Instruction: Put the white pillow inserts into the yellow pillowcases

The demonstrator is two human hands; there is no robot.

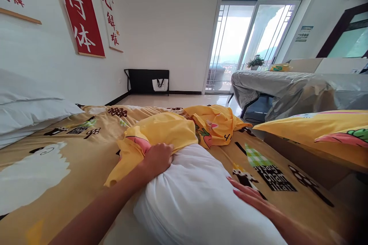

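A white pillow (189, 195) lies lengthwise in front of me on the bed, its far end inside a yellow pillowcase (169, 128) with a carrot print. My left hand (157, 159) is closed on the pillowcase's edge at the left side of the opening, where yellow cloth meets white. My right hand (250, 195) lies along the pillow's right side with fingers stretched out. Just beyond the pillow, a second yellow pillowcase (215, 124) sits crumpled on the sheet.
The bed has a tan printed sheet (94, 172). White pillows (34, 115) are stacked at left. At right, a yellow-covered pillow (322, 130) rests over a cardboard box (299, 160). Behind stand a plastic-draped table (276, 80) and a black folded panel (140, 80) against the wall.
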